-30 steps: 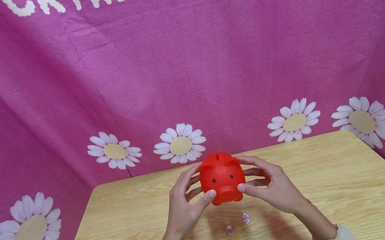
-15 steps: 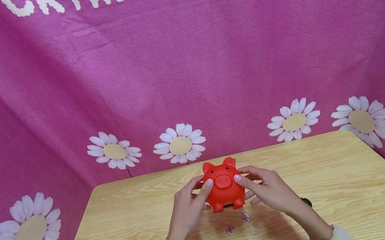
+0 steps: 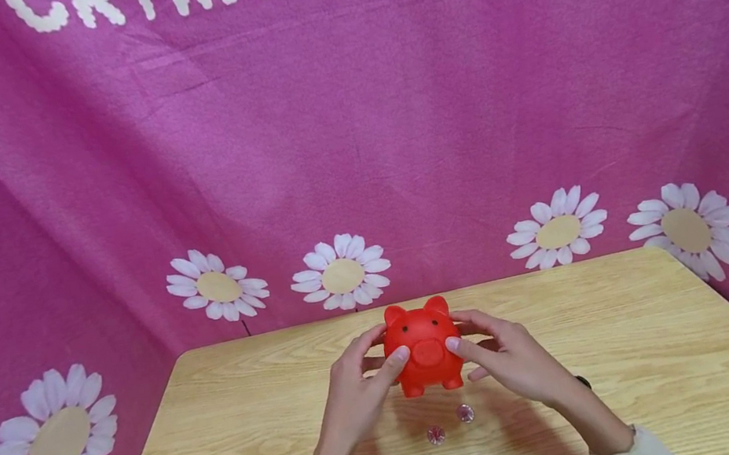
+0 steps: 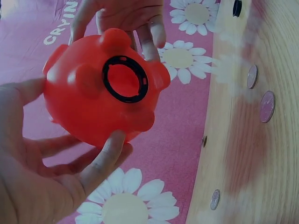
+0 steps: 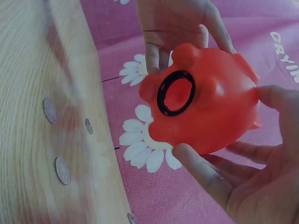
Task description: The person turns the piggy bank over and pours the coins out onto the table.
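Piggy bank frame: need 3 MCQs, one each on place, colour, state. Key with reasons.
1. Where is the piggy bank?
A. Held above the table between both hands
B. Lying on the table apart from the hands
C. On the floor

2. What colour is it?
A. Blue
B. Red
C. Green

3. What state is the hole in its underside?
A. Plugged
B. Taped over
C. Open, ringed in black

Key: 1 A, the left hand and right hand grip its sides, coins lying below. 2 B, red in every view. 3 C, both wrist views show red interior through the ring.
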`<state>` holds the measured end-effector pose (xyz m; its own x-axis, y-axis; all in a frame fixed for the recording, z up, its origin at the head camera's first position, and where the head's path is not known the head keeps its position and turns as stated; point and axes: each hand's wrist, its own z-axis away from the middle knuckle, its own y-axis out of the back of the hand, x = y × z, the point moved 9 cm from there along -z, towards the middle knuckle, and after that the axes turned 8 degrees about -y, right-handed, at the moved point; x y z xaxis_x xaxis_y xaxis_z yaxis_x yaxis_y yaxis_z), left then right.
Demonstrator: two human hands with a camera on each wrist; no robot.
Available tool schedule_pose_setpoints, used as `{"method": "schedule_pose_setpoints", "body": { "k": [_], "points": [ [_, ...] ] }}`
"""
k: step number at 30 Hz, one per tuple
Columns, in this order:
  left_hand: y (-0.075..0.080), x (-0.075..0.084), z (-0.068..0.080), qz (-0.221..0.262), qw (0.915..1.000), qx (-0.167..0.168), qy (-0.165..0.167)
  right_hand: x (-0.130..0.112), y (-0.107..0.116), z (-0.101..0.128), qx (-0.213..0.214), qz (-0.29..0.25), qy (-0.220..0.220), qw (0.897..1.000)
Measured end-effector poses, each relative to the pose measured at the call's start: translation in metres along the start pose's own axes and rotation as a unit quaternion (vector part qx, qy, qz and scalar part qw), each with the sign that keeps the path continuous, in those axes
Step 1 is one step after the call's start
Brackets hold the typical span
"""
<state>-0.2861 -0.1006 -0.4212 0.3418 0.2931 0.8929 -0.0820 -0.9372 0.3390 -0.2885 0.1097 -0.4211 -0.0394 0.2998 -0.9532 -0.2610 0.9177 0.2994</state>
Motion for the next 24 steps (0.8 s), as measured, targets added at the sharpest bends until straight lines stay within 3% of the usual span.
{"method": "schedule_pose_setpoints", "body": {
  "k": [3, 6, 11, 14, 18, 24],
  "points": [
    [0.004, 0.008, 0.001, 0.036, 0.9984, 0.019, -0.039, -0.009, 0.004, 0.003, 0.008, -0.001, 0.050, 0.999],
    [0.008, 0.024, 0.002, 0.062, 0.9910, 0.026, -0.116, -0.021, 0.009, 0.008, 0.017, -0.016, 0.126, 0.992],
    [0.012, 0.053, 0.008, 0.068, 0.9602, 0.023, -0.270, -0.041, 0.012, 0.020, 0.004, -0.060, 0.248, 0.967],
    [0.014, 0.062, 0.012, 0.074, 0.9421, 0.023, -0.326, -0.048, 0.013, 0.025, -0.003, -0.076, 0.289, 0.954],
    [0.015, 0.068, 0.015, 0.076, 0.9315, 0.022, -0.355, -0.051, 0.014, 0.028, -0.004, -0.084, 0.312, 0.946],
    [0.015, 0.069, 0.016, 0.065, 0.9307, 0.021, -0.359, -0.050, 0.015, 0.028, -0.003, -0.083, 0.319, 0.944]
  ]
}}
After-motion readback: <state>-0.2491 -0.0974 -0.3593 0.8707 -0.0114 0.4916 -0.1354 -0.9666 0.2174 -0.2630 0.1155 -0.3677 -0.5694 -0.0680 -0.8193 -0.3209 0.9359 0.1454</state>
